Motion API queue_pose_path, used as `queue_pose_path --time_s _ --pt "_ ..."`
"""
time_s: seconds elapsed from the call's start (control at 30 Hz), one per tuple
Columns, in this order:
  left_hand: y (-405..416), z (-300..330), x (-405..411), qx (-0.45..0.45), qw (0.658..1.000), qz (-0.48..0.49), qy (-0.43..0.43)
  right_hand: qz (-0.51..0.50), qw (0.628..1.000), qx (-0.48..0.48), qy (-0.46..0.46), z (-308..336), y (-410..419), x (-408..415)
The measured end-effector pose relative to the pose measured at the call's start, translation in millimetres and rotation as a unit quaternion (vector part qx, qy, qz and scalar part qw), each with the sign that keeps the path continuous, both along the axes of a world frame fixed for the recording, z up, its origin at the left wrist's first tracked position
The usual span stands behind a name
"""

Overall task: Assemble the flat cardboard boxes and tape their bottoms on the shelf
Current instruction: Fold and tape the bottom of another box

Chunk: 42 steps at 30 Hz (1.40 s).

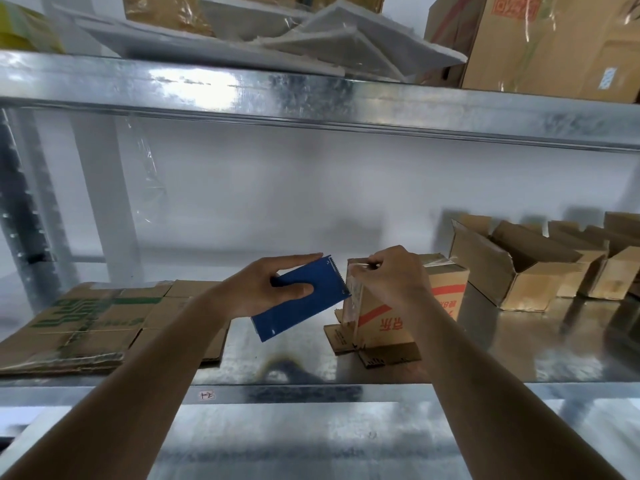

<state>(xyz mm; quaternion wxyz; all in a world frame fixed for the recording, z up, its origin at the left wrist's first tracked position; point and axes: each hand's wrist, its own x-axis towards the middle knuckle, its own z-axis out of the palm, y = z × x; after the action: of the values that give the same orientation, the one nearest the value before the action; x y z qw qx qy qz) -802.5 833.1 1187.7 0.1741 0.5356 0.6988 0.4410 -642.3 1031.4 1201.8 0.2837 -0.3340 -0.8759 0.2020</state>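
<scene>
- Cardboard box point(438, 299), mid-shelf point(277, 362) nr front edge: judged light, thin-walled, easily crushed; best held by top corners.
- Blue tape dispenser point(301, 296) gripped by left hand point(263, 285).
- Clear tape point(353, 296) pinched at box top by right hand point(391, 275).

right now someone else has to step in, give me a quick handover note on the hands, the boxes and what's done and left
Left hand grips the blue tape dispenser, its toothed edge against the box being taped.
Right hand pinches the clear tape at the top edge of the small box with red print, which stands upside down on its open flaps mid-shelf.
Done: assembled open boxes lined up at the right of the metal shelf.
Left: finish and cut this tape strip, then fold and tape the flat cardboard stack at the left.
</scene>
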Motion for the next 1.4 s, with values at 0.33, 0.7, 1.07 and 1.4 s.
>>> queue_pose_path --time_s 0.33,0.7,1.07,1.4 --pt "4.8 2.9 -6.1 0.02 0.999 0.019 -0.017 0.001 1.0 -0.016 0.003 2.3 -0.2 0.7" --pt "32.5 21.4 -5.4 -0.064 0.99 0.043 0.12 -0.028 0.999 -0.031 -0.009 4.4 -4.7 -4.3" --pt "58.0 65.3 33.1 -0.187 0.9 0.086 0.383 -0.054 0.996 0.024 -0.064 6.4 -10.6 -15.6" --pt "32.1 35.8 7.4 -0.181 0.879 0.144 0.417 -0.083 0.975 0.163 -0.124 -9.6 -16.4 -15.6"
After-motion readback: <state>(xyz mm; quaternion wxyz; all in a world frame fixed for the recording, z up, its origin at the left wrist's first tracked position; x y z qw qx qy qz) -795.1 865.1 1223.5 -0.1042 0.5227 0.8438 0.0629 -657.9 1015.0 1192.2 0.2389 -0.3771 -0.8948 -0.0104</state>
